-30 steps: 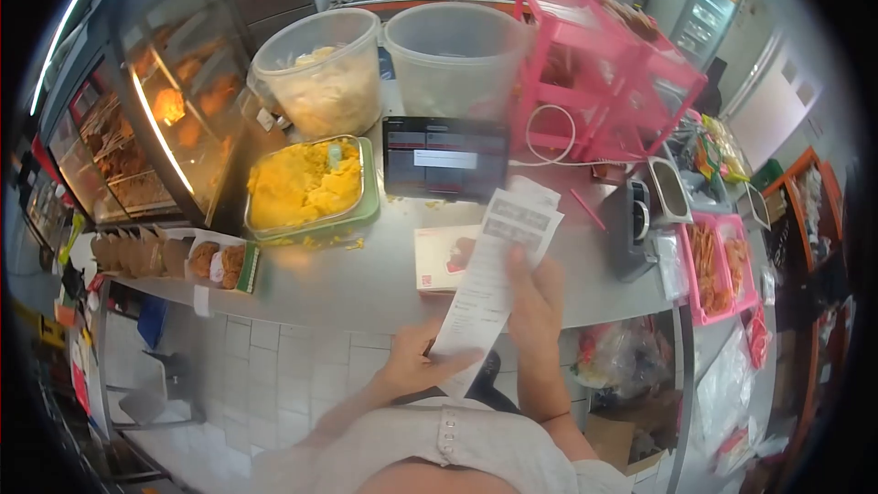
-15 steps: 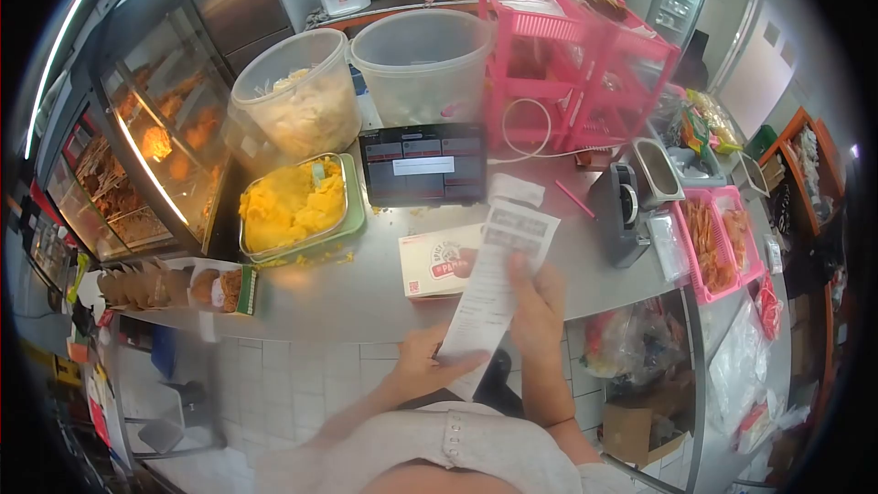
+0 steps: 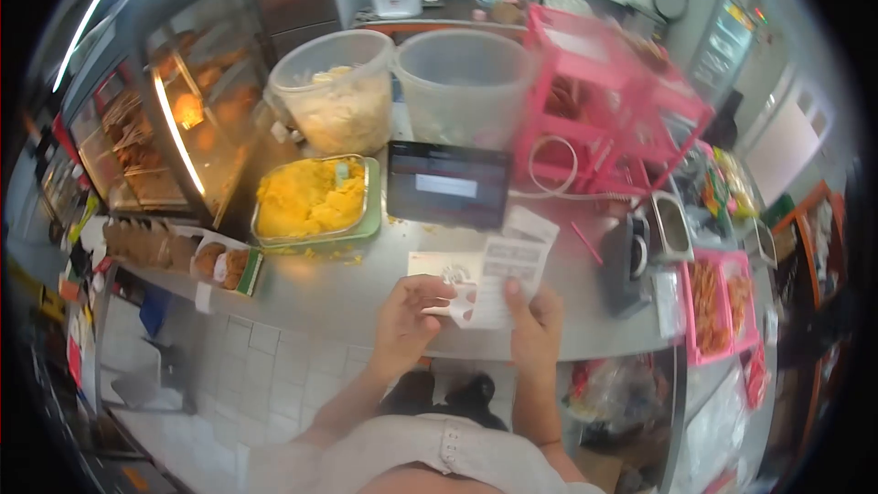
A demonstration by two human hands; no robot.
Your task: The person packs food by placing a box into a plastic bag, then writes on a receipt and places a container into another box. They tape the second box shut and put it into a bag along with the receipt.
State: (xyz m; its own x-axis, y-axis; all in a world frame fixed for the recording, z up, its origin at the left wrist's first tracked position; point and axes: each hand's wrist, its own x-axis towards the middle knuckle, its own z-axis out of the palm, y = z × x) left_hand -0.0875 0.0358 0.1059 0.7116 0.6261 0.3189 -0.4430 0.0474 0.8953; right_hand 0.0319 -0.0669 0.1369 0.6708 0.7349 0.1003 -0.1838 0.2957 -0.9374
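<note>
My right hand (image 3: 535,322) grips a printed paper receipt (image 3: 508,276), thumb flat on its front. The receipt looks doubled over, its lower end near my fingers. My left hand (image 3: 407,322) is just left of it, fingers curved and parted from the thumb, with nothing clearly held between them. Behind the hands, a cream printed box (image 3: 426,264) with a red logo lies on the steel counter, partly covered by the receipt and my left fingers. Another slip of white paper (image 3: 535,222) shows beyond the receipt. A dark tablet (image 3: 448,204) with a lit screen stands behind the box.
To the left are a tray of yellow mash (image 3: 311,197), a box of fried pieces (image 3: 227,264) and a heated display case (image 3: 174,119). Two clear tubs (image 3: 334,110) and pink racks (image 3: 572,64) stand behind. Rightward are a pink pen (image 3: 587,243), a dark device (image 3: 625,265) and pink baskets (image 3: 720,308).
The long receipt now appears folded shorter. My left hand has left its lower end and moved up and left. My view has shifted, so the counter sits lower.
</note>
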